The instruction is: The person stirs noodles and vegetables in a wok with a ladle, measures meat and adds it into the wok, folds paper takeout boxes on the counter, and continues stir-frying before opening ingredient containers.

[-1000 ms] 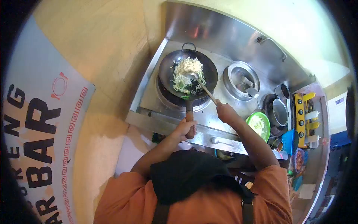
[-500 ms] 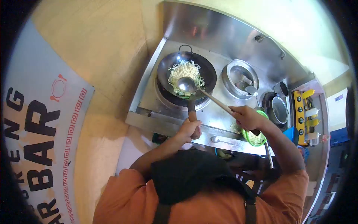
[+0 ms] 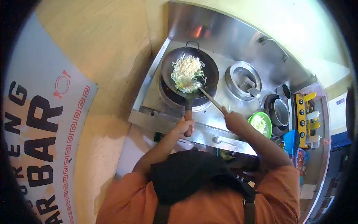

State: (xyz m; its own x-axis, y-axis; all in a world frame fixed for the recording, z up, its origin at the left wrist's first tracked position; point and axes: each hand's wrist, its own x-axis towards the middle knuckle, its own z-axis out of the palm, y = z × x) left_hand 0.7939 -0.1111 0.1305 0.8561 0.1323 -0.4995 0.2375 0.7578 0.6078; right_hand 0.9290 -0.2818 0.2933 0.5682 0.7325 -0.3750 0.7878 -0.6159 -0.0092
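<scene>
My left hand (image 3: 183, 127) is wrapped round the wooden handle of a dark wok (image 3: 209, 71), which sits over the burner at the left of the stove. Noodles (image 3: 188, 67) with bits of green lie heaped in the wok. In my right hand (image 3: 234, 121) is the long handle of a ladle (image 3: 210, 99), closed in my fingers. The ladle's bowl is down among the food at the near side of the wok, partly covered by it.
Right of the wok stands a round metal pot (image 3: 228, 80) with a utensil in it. A green bowl (image 3: 269, 128) of pale shredded vegetable sits by my right forearm. Farther right are a metal pan (image 3: 280, 112) and squeeze bottles (image 3: 314, 115). A small ladle (image 3: 217, 140) lies along the front edge.
The ladle's bowl has gone from above the noodles down into them at the near side. My right hand has moved left and the noodles are heaped farther back.
</scene>
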